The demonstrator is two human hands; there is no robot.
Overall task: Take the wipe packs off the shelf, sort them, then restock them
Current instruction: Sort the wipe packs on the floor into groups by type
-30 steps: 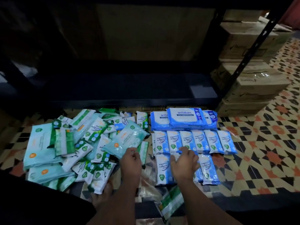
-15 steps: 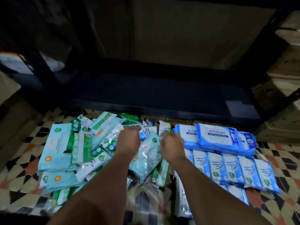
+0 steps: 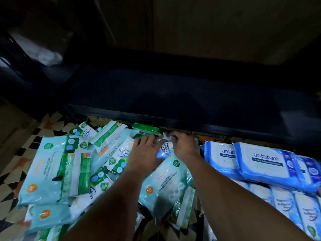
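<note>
Setting: a person leans over a patterned tile floor in dim light, both bare arms stretched toward the far edge of a spread of wipe packs, just in front of a dark shelf.
Left hand: the left hand lies palm down with fingers straight and slightly spread, resting on the packs at the far middle of the heap, fingertips at a small white and blue pack.
Right hand: the right hand has its fingers curled over the far end of that same small pack, close under the shelf's front edge; whether it truly grips the pack cannot be told from here.
Green heap: a loose jumble of green and teal wipe packs covers the floor on the left, overlapping at all angles, with a large teal pack lying between the two forearms.
Blue group: on the right, two large blue packs marked "antabax" lie overlapped on top of a neat row of smaller light-blue packs.
Shelf: its dark lowest board runs across the far side, with a pale blurred bundle in shadow at far left.
</note>
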